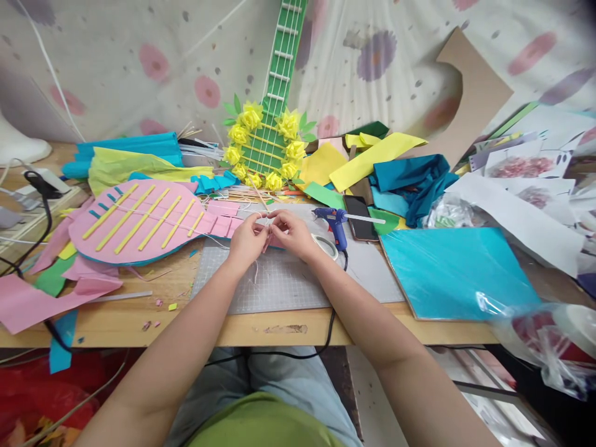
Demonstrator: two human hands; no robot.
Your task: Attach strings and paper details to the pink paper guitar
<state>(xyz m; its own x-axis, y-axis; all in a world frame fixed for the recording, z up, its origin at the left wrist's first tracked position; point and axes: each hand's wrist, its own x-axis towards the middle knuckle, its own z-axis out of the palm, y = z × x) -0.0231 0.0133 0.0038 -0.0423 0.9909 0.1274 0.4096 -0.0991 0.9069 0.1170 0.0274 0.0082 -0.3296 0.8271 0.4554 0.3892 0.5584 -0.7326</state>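
Note:
A pink paper-covered lute-shaped craft piece [135, 214] with yellow strips across it lies flat at the left, its narrow neck running right, under my hands. White string [218, 241] trails along it to my fingers, and a loose end hangs below them. My left hand [248, 239] is closed, fingertips pinching the string at the neck's end. Touching it, my right hand [292, 236] is also closed in a pinch on the string. The exact grip is partly hidden by my fingers. A thin stick rises just behind my fingertips.
A blue glue gun [334, 225], a tape roll [326, 247] and a phone [361, 217] lie right of my hands on the cutting mat [279, 292]. A green guitar-shaped piece [270, 146] with yellow flowers leans behind. A blue board [459, 270] lies at right; coloured paper surrounds everything.

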